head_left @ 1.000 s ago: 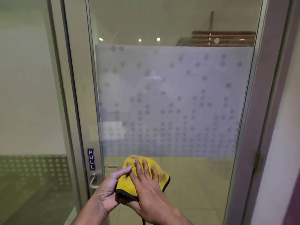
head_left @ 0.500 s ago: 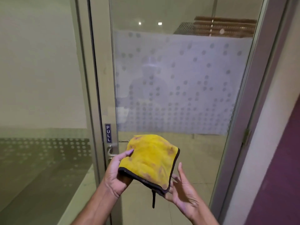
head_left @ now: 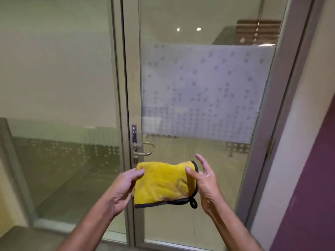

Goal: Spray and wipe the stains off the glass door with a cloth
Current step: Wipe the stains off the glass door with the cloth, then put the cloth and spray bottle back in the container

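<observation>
Head view shows the person holding a yellow cloth (head_left: 163, 183) in front of the glass door (head_left: 204, 160), below the handle (head_left: 143, 152) and apart from the pane. The left hand (head_left: 121, 191) pinches the cloth's left edge, thumb on the front face near the top corner, fingers behind. The right hand (head_left: 204, 185) grips the right edge with the thumb on top; its other fingers are spread and partly loose, so the hold there looks light. No spray bottle is in view.

The cloth appears soft, light and limp. It sags between the two hands and is folded at least double, with a dark bound hem and a small hanging loop (head_left: 194, 203) at the lower right corner. Brown stains mark its lower part, so a cleaner face would probably wipe better. It should bunch or fold easily and will not slip, and a flat palm over a folded pad would likely press it best against the pane. Gripping by the hem gives the firmest purchase.

The pane is broad and open, with a dotted frosted band (head_left: 208, 91) across the middle. Its limits are the metal frame (head_left: 133, 87) with a PULL sign (head_left: 134, 133) on the left, the hinge side (head_left: 271, 145) on the right, and the protruding handle, which a sweep low on the left would probably catch.
</observation>
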A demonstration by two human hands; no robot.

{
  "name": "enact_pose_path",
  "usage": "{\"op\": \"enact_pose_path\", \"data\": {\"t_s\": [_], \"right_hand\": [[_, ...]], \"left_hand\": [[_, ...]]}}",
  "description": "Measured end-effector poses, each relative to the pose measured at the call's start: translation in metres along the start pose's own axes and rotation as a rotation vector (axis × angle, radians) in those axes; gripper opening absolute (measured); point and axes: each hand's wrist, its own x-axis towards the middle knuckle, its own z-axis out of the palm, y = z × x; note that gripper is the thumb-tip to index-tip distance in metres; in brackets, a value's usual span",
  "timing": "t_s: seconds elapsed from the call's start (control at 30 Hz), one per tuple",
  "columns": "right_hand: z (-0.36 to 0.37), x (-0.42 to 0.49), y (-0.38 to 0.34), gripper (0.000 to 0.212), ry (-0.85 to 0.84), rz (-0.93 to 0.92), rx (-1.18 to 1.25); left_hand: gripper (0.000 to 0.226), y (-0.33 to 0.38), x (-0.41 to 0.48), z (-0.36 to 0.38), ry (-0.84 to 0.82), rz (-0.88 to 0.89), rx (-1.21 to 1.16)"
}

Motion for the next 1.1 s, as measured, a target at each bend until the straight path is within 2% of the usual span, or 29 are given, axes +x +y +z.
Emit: {"op": "enact_pose_path", "data": {"t_s": [0.07, 0.13, 0.27, 0.37, 0.5, 0.6, 0.8, 0.9, 1.0, 1.1], "right_hand": [[-0.009, -0.019, -0.009, 0.050, -0.069, -0.017, -0.049], [-0.016, -0.036, -0.016, 0.049, -0.152, 0.005, -0.098], [-0.017, -0.068, -0.018, 0.072, -0.315, 0.011, -0.265], [-0.001, -0.096, -0.016, 0.080, -0.408, -0.085, -0.402], [0.033, -0.142, -0.007, 0.072, -0.476, -0.216, -0.587], [0.059, -0.174, -0.001, 0.060, -0.520, -0.290, -0.669], [0.125, -0.252, 0.017, 0.044, -0.605, -0.530, -0.862], [0.166, -0.310, 0.034, 0.035, -0.602, -0.700, -0.988], [0.208, -0.372, 0.056, 0.034, -0.636, -0.771, -0.904], [0.247, -0.435, 0.080, 0.035, -0.737, -0.745, -0.719]], "left_hand": [[0.025, -0.015, -0.028, 0.002, 0.069, 0.068, 0.175], [0.030, -0.027, -0.056, 0.001, 0.112, 0.119, 0.310], [0.043, -0.040, -0.114, -0.005, 0.256, 0.256, 0.509], [0.040, -0.044, -0.155, -0.018, 0.401, 0.361, 0.593], [0.036, -0.044, -0.208, -0.051, 0.649, 0.486, 0.765], [0.031, -0.042, -0.252, -0.084, 0.729, 0.565, 0.837], [0.032, -0.046, -0.365, -0.143, 0.921, 0.650, 0.875], [0.023, -0.049, -0.433, -0.175, 0.946, 0.651, 0.789], [0.017, -0.055, -0.507, -0.208, 0.965, 0.605, 0.642], [0.020, -0.066, -0.582, -0.241, 0.955, 0.515, 0.463]]}}
